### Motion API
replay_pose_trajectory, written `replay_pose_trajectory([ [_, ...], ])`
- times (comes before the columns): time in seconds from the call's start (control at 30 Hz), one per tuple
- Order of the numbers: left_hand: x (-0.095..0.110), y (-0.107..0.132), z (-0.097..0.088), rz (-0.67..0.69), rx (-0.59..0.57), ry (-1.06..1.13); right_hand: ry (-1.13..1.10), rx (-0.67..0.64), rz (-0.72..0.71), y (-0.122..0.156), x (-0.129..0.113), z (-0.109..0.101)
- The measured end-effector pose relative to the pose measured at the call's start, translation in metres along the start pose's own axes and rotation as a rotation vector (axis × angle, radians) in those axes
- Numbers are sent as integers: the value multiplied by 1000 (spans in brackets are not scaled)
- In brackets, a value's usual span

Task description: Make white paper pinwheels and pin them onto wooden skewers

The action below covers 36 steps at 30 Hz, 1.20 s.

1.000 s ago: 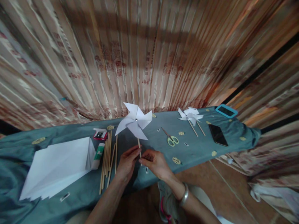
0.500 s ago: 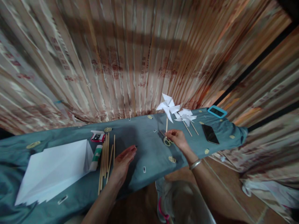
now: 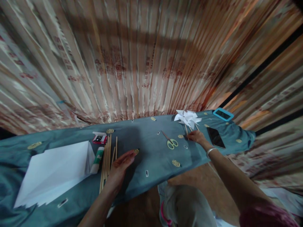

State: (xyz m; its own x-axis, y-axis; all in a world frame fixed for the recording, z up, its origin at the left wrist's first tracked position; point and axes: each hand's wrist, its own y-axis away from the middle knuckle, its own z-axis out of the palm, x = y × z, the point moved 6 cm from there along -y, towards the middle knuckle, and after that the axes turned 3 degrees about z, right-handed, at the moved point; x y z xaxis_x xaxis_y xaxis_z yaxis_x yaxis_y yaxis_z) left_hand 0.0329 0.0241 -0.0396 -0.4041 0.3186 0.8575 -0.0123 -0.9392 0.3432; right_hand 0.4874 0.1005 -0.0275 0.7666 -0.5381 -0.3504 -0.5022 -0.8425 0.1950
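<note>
The right hand (image 3: pixel 195 137) pinches a slim wooden stick (image 3: pixel 186 129) in its fingertips, overlapping sharp-bladed white paper pinwheels (image 3: pixel 188 118) just beyond them. The left hand (image 3: pixel 121 164), fingers extended and free, is beside straight wooden rods (image 3: pixel 107 154); between both hands, green-handled scissors (image 3: pixel 172 144) lie on cloth (image 3: pixel 153 142).

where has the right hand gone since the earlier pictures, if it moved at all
Yes, rightward: a second ago the right hand was left of the scissors; now it is right of them, between them and the black phone.
</note>
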Motion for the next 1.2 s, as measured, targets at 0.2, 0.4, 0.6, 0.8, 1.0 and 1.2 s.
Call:
replay_pose_trajectory([
  [0.2,2,1,-5,4,22,-30,141,-43,6,-11,11,-3],
  [0.4,24,-1,-26,122,96,-73,248,-65,2,-12,12,-3],
  [0.6,56,4,-68,265,278,-63,394,98,16,13,-3,-22],
  [0.8,72,10,-86,463,224,-494,-33,-65,-496,111,-123,41],
  [1.0,63,17,-72,532,65,-720,-400,-404,-757,214,-245,137],
  [1.2,81,20,-102,640,137,-875,-343,-299,-778,230,-272,161],
])
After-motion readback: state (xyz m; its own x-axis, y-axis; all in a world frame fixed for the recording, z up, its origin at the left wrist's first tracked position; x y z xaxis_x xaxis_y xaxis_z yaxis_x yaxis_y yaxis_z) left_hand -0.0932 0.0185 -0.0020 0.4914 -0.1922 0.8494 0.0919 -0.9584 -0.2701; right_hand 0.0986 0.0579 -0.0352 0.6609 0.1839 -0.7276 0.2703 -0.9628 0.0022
